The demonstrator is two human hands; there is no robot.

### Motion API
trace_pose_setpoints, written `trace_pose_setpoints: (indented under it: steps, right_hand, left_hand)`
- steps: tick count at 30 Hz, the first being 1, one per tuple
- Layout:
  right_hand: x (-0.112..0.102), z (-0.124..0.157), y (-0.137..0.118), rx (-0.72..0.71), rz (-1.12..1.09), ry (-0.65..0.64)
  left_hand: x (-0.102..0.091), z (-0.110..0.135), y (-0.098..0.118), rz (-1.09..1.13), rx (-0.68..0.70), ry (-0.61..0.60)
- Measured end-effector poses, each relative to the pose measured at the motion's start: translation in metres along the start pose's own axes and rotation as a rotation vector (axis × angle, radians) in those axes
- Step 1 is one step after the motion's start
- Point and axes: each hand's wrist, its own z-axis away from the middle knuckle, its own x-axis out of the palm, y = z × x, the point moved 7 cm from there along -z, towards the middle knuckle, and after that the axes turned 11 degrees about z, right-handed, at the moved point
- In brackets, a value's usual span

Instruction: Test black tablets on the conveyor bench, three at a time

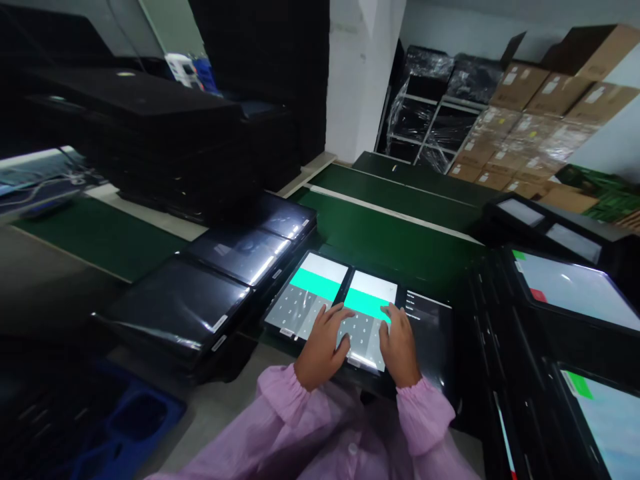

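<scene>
Three flat touchscreen tablets lie side by side in front of me on a dark tray or backing. The left tablet (304, 283) and the middle tablet (367, 287) are lit, each showing a white and green band above a grey number keypad. A dark screen with a few lines of white text fills the right tablet (430, 333). My left hand (324, 347) is over the inner edges of the two lit screens, fingers spread. My right hand (399, 343) hovers at or touches the middle tablet's right side, its fingers apart. Neither hand holds anything.
Dark plastic-wrapped screens (175, 300) lie to the left, before a tall black stack (190, 147). At right rise stacks of black trays with lit screens (580, 287). A green work surface (380, 233) runs ahead. Cardboard boxes (520, 83) are piled behind; a blue crate (135, 420) is lower left.
</scene>
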Motion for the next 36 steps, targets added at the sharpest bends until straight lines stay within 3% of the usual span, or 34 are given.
trace_pose_setpoints:
  steps: [5, 9, 15, 18, 24, 30, 33, 36]
  right_hand:
    - [-0.012, 0.006, 0.011, 0.037, 0.023, 0.010]
    - [-0.017, 0.013, 0.001, 0.048, -0.031, 0.004]
    - [0.003, 0.019, -0.040, -0.067, -0.123, -0.099]
    - [0.011, 0.018, -0.048, -0.098, -0.114, -0.135]
    - [-0.003, 0.017, -0.017, -0.006, -0.074, -0.044]
    - [-0.016, 0.011, 0.011, 0.073, -0.045, 0.012]
    - [-0.011, 0.007, 0.010, 0.067, -0.017, 0.002]
    - [-0.001, 0.004, 0.001, 0.050, -0.018, -0.016]
  left_hand:
    - [-0.006, 0.008, -0.010, -0.006, -0.036, 0.032]
    - [-0.007, 0.010, -0.013, -0.020, -0.020, 0.064]
    - [-0.008, 0.010, -0.012, -0.034, -0.036, 0.064]
    - [-0.008, 0.008, -0.008, -0.054, -0.026, 0.045]
    - [-0.002, 0.000, -0.003, -0.115, 0.025, 0.024]
    - [0.003, -0.006, -0.005, -0.206, -0.019, -0.025]
    - [-0.007, -0.004, -0.002, -0.179, 0.002, 0.033]
    - [-0.031, 0.003, -0.012, -0.138, 0.008, 0.176]
